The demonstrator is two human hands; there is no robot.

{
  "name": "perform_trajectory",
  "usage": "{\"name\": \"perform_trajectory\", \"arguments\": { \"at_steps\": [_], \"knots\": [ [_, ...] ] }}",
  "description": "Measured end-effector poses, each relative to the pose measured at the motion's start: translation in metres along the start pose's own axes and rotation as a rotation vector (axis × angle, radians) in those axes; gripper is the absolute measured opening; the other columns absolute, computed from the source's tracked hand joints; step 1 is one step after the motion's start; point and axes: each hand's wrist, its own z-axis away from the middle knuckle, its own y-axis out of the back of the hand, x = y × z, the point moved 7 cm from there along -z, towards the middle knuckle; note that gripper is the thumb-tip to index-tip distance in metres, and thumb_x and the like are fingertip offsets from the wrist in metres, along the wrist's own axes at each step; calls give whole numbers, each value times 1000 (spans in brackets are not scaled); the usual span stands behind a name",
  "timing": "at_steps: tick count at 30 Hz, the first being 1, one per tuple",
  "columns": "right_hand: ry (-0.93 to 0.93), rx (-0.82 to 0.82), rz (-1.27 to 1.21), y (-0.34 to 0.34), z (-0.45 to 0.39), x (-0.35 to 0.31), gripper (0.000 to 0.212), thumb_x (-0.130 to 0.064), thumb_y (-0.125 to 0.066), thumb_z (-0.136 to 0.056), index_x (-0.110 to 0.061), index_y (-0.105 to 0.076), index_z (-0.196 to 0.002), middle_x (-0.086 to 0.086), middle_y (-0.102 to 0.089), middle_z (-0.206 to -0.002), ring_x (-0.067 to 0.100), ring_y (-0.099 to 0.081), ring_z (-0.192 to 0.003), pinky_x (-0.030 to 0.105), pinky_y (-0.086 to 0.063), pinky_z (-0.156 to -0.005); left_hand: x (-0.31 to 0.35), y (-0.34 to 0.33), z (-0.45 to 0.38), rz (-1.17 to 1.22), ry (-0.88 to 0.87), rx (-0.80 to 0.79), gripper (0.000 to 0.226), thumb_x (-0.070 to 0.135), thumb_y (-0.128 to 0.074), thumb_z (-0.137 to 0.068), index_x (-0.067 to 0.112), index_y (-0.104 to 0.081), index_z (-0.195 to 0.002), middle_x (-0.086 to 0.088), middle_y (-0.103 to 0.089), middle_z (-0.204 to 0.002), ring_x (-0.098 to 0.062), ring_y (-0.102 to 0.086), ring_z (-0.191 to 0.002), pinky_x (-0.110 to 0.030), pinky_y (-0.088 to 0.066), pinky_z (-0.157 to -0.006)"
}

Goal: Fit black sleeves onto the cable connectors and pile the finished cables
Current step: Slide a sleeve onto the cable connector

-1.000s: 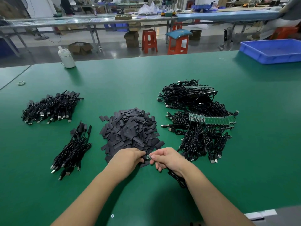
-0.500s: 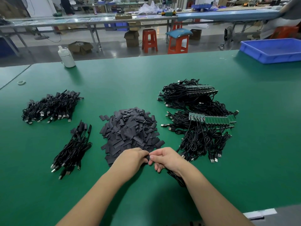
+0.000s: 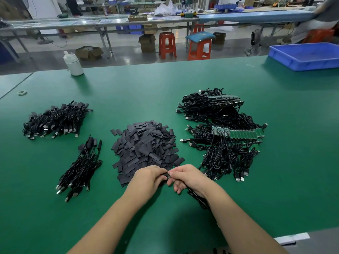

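We have our left hand (image 3: 149,177) and right hand (image 3: 185,176) meeting low over the green bench (image 3: 128,92), just at the near edge of the heap of black sleeves (image 3: 145,145). The left fingers are curled round something small and dark, which we judge to be a sleeve, though the hand hides most of it. The right fingers pinch the connector end of one cable (image 3: 199,198), whose cord trails back under the right wrist.

The join itself is nearly hidden between our fingertips, so we are aligning mostly by feel. If the flat sleeve is not opened enough, it may buckle against the connector instead of sliding on. If the pinch on the connector is too light, it may push back through the fingers. The trailing cord lies close to the unsleeved cables (image 3: 229,153) on the right and could snag them when we lift it toward the finished pile (image 3: 80,167) on the left.

Compared with a second ago, the small metallic tip that showed between the hands is now almost covered, and the hands have closed together; the piles lie as they did.
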Motion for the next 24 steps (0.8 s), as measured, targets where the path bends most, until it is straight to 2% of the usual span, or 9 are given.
{"name": "perform_trajectory", "arguments": {
  "at_steps": [4,12,18,21,24],
  "knots": [
    [-12,-29,24,-3,0,0,15,-9,-56,-100,-1,-61,-111,14,-75,-87,18,-65,-56,25,-54,-50,-1,-3,1,-48,-19,-62,24,28,-59,-96,23,-70,-118,6,-69,-108,-13,-63,-99,-25,-47,-90],
    [-3,-41,10,-6,4,-5,13,-8,-55,-101,-2,-65,-107,15,-76,-93,21,-73,-72,25,-56,-54,4,1,7,-18,-56,4,21,26,-61,-96,21,-72,-113,7,-70,-104,-13,-66,-93,-27,-50,-86],
    [-27,-40,49,-8,5,-6,25,-9,-54,-101,6,-62,-119,15,-76,-97,21,-74,-76,24,-57,-55,5,1,13,-8,-67,38,23,23,-62,-96,18,-72,-116,7,-71,-108,-11,-67,-96,-23,-51,-88],
    [-37,-60,60,-10,6,-8,21,-9,-54,-101,3,-65,-114,13,-76,-97,20,-74,-79,23,-57,-56,3,-1,14,-32,-65,36,25,24,-62,-96,18,-71,-118,8,-70,-112,-11,-67,-99,-24,-50,-90],
    [-40,-67,54,-12,6,-8,17,-9,-56,-100,-1,-67,-110,13,-76,-99,21,-75,-83,23,-57,-57,2,1,16,-11,-57,65,22,19,-67,-92,18,-74,-113,7,-72,-105,-11,-68,-93,-22,-52,-86]
  ]
}}
